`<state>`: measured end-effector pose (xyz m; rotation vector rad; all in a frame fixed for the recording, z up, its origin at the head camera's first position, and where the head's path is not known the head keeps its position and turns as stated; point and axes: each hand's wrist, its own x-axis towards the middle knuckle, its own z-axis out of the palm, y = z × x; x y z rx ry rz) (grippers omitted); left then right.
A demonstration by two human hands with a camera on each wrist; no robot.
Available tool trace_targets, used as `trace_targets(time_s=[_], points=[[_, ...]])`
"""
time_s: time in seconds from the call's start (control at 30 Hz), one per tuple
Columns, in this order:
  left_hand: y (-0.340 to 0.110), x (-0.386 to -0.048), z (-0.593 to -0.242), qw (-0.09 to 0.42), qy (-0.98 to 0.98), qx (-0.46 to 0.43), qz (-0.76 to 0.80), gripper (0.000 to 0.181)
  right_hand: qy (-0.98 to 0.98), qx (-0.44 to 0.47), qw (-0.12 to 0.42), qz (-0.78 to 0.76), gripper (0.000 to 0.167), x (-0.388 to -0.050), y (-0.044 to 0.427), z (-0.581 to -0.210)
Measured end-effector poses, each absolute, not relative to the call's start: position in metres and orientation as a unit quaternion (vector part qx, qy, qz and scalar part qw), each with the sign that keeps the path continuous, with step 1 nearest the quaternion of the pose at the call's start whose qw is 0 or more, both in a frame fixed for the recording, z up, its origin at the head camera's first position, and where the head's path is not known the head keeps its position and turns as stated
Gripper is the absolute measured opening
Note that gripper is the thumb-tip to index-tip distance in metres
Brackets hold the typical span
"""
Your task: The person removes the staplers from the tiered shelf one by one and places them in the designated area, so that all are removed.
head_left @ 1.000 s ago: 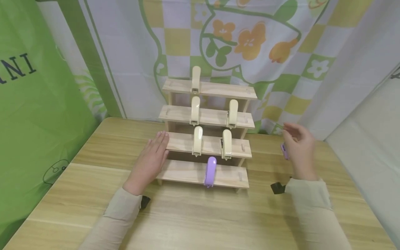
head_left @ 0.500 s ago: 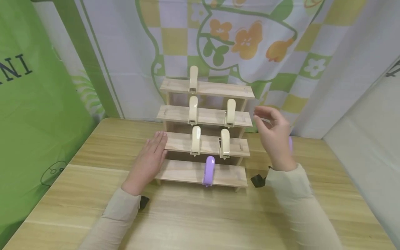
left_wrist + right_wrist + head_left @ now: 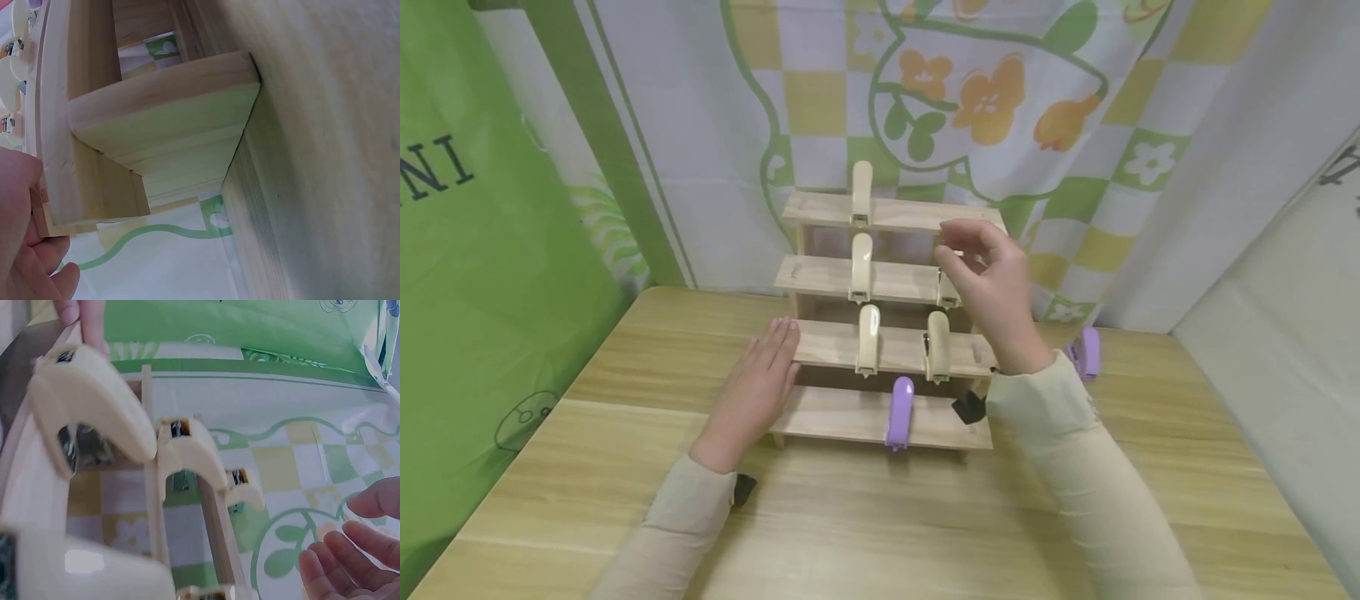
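Note:
My left hand [image 3: 752, 392] holds the left end of the stepped wooden display shelf [image 3: 835, 408], at its second tier from the bottom. In the left wrist view some fingertips [image 3: 53, 253] bend at the board's end. My right hand [image 3: 992, 279], fingers loosely curved and holding nothing, hovers before the right side of the upper tiers. It partly hides a cream stapler [image 3: 947, 290]. Other cream staplers stand on the tiers: one on top [image 3: 861, 192], one below it [image 3: 861, 267], and two on the tier my left hand holds [image 3: 868, 342]. A purple stapler [image 3: 900, 412] stands on the bottom tier.
Another purple stapler [image 3: 1088, 353] stands on the wooden table [image 3: 865, 533], right of the shelf. A patterned curtain [image 3: 820, 100] hangs close behind. Green cloth [image 3: 467, 292] borders the left, and a pale sheet [image 3: 1285, 292] the right.
My right hand has moved left from beside the purple stapler on the table to the shelf's upper right side. The left hand stays at the shelf's end, and the staplers stand where they were.

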<state>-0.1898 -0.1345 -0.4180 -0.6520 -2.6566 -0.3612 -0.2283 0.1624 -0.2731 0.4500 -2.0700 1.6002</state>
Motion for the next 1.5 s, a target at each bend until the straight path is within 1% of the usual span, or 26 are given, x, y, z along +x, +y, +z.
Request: trace_targets(time_s=[0.17, 0.33, 0.47, 0.57, 0.73, 0.87, 1.13, 1.3, 1.5], points=[[-0.137, -0.190, -0.419, 0.195, -0.943, -0.234, -0.135, 0.057, -0.756, 0.159, 0.212, 0.599, 0.030, -0.239, 0.148, -0.266], [-0.138, -0.191, -0.420, 0.208, -0.939, -0.238, -0.134, 0.057, -0.751, 0.131, 0.158, 0.627, 0.036, -0.254, 0.134, -0.259], [-0.138, -0.191, -0.420, 0.214, -0.938, -0.241, -0.130, 0.056, -0.747, 0.102, 0.127, 0.644, 0.040, -0.265, 0.125, -0.256], [-0.137, -0.190, -0.420, 0.215, -0.937, -0.243, -0.128, 0.057, -0.747, 0.090, 0.124, 0.647, 0.040, -0.272, 0.119, -0.255], [-0.137, -0.190, -0.419, 0.215, -0.938, -0.241, -0.127, 0.057, -0.737, 0.098, 0.125, 0.656, 0.041, -0.284, 0.111, -0.256], [-0.137, -0.190, -0.419, 0.212, -0.939, -0.238, -0.128, 0.056, -0.726, 0.092, 0.111, 0.672, 0.043, -0.292, 0.104, -0.258], [-0.137, -0.190, -0.420, 0.206, -0.941, -0.236, -0.129, 0.056, -0.773, 0.069, 0.094, 0.624, 0.049, -0.297, 0.092, -0.256], [-0.137, -0.190, -0.422, 0.222, -0.936, -0.242, -0.131, 0.056, -0.781, 0.066, 0.090, 0.614, 0.053, -0.300, 0.085, -0.257], [-0.137, -0.190, -0.423, 0.239, -0.930, -0.248, -0.131, 0.056, -0.795, 0.061, 0.098, 0.596, 0.053, -0.302, 0.079, -0.257]])
